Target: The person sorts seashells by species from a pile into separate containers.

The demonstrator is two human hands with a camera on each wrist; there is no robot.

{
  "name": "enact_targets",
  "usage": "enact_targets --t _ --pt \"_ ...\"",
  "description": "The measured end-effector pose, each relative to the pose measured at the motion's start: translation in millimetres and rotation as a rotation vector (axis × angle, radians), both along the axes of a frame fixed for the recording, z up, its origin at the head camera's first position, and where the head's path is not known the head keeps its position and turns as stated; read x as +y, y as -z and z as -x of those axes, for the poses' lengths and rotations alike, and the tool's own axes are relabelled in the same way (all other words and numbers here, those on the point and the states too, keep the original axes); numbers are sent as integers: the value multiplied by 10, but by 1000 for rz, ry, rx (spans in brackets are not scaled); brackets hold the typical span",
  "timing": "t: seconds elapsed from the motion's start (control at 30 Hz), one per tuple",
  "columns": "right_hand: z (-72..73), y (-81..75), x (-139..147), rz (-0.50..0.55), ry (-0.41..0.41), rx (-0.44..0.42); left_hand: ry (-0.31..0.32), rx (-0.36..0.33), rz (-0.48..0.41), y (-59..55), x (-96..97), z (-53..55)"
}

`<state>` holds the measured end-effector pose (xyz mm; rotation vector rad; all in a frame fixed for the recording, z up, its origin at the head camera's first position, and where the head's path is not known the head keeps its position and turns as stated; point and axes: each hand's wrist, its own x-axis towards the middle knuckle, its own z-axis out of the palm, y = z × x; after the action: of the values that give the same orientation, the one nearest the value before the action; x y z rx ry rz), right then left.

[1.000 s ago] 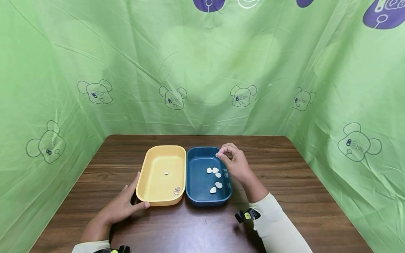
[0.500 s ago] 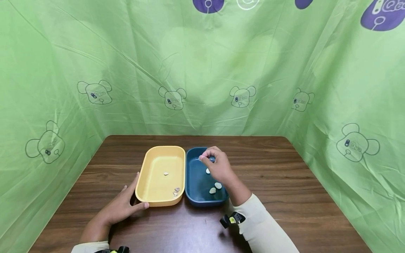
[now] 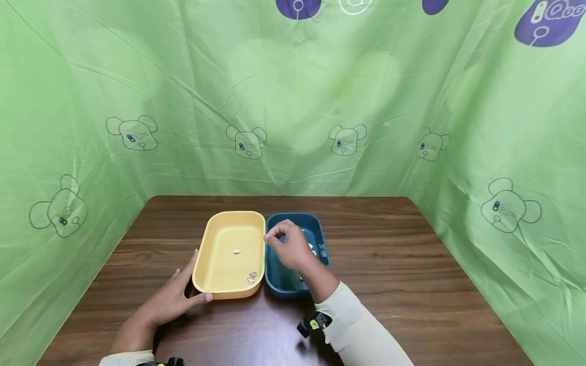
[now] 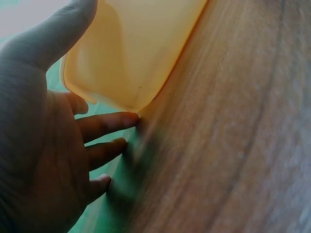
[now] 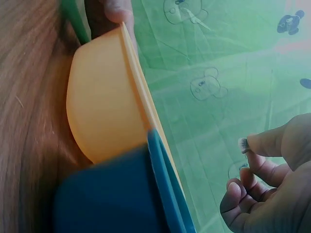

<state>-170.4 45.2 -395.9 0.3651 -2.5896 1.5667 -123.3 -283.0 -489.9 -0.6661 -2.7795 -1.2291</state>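
Note:
In the head view my left hand [image 3: 167,301] rests against the near left corner of a yellow tray [image 3: 225,231], thumb on its front and fingers along its side. The left wrist view shows those fingers [image 4: 104,125] fairly straight. My right hand [image 3: 293,250] is over the left part of a blue tray [image 3: 285,279], close to the rim shared with the yellow one. Between thumb and forefinger it pinches a small, pale, ridged shell [image 5: 243,144]. Several little shells [image 3: 252,277] lie in the yellow tray. White pieces [image 3: 311,246] in the blue tray are partly hidden by my right hand.
Both trays stand side by side on a brown wood-grain table [image 3: 389,264]. A green curtain [image 3: 293,101] with printed bear heads encloses the table at the back and sides.
My right hand has moved left from the blue tray's right rim to its left side, still pinching the small shell. The left hand stays against the yellow tray.

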Motion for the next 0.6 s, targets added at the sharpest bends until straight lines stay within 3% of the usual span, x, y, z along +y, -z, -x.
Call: enact_targets --t 0.37,0.6 --pt "-13 -12 -150 24 -58 -9 -17 -39 19 -14 9 1" --pt "-6 -9 -82 24 -37 13 -20 -42 20 -21 -5 1"
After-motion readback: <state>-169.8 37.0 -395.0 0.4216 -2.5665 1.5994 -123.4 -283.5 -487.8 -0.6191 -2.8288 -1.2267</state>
